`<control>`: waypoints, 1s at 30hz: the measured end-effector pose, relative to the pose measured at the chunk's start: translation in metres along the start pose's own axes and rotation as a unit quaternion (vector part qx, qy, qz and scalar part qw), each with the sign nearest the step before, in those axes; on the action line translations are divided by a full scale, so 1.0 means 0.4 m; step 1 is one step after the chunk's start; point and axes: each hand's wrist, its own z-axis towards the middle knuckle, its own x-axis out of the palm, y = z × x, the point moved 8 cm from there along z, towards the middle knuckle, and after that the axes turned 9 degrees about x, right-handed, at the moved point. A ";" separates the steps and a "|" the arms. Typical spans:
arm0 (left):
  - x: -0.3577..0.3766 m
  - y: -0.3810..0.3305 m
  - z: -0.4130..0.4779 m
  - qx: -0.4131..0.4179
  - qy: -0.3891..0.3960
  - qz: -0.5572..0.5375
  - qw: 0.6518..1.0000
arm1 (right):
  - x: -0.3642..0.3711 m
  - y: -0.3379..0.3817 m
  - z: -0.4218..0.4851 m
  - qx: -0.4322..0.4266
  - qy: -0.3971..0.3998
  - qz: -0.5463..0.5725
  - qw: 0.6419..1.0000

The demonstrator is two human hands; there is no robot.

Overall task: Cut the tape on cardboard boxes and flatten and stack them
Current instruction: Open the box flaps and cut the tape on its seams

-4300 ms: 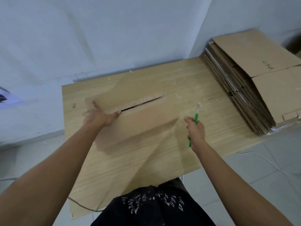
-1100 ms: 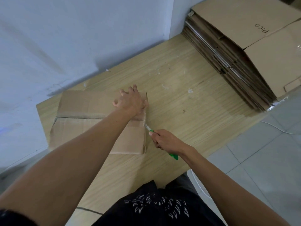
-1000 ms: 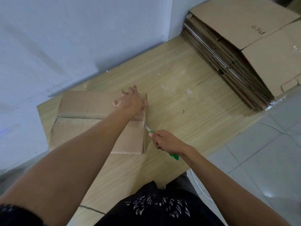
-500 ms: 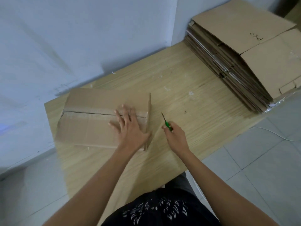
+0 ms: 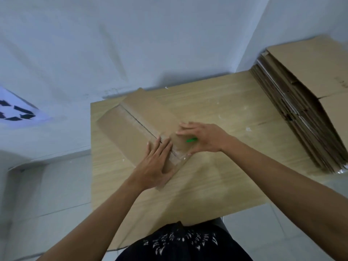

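Centre frame, the left hand (image 5: pixel 158 163) lies flat on the cardboard box (image 5: pixel 128 132), fingers together. The right hand (image 5: pixel 204 137) spreads straight fingers over a green cutter (image 5: pixel 191 140); its grip is hidden.

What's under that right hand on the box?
Part of a green cutter peeks out beneath the right hand, over the cardboard box. Its blade and the grip on it are covered.
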 end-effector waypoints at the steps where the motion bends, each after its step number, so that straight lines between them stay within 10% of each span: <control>1: -0.002 0.005 -0.013 0.002 -0.007 0.003 1.000 | 0.005 0.016 0.001 -0.017 0.002 -0.005 1.000; 13: -0.025 -0.026 -0.070 -0.129 -0.043 0.049 0.989 | 0.061 0.086 0.024 -0.138 -0.016 -0.355 0.925; 23: -0.042 -0.055 -0.071 -0.223 -0.067 0.062 0.970 | 0.026 0.129 0.004 -0.147 0.012 -0.327 0.934; 30: -0.105 -0.083 -0.137 -0.246 -0.236 -0.038 0.939 | -0.017 0.069 -0.004 -0.089 -0.009 -0.171 0.981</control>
